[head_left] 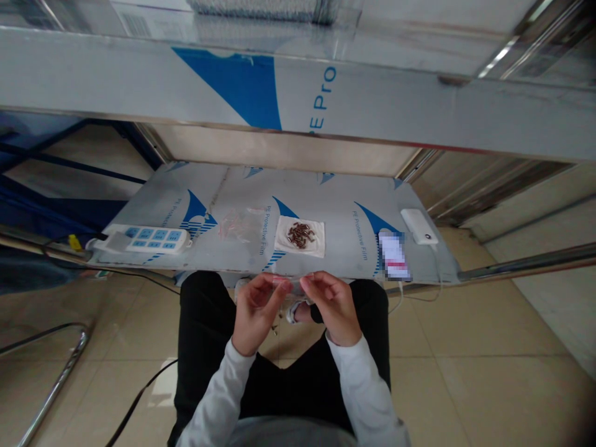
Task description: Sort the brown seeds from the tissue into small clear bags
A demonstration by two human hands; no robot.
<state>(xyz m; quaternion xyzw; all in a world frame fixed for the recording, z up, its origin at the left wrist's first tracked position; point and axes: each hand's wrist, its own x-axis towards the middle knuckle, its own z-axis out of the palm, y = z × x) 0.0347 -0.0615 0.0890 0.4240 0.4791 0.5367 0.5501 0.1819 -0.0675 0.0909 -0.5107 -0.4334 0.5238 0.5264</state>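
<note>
Between my two hands, just in front of the shelf's near edge, is a small clear plastic bag (295, 287) with a reddish strip along its top. My left hand (261, 307) pinches the bag's left side between thumb and fingers. The right side is pinched by my right hand (334, 304). Beyond them, a pile of small brown metal pieces, which look like screws (300, 235), lies on a white paper sheet (318, 249). To the left of that sheet lie several loose clear bags (237, 226) with reddish lines.
A white power strip (157, 239) lies at the shelf's left end. On the right are a phone (394, 256) and a white power bank (419, 226) with cables. A metal ledge (395, 105) runs across above the low shelf (223, 186). Small bits lie on the floor (274, 329).
</note>
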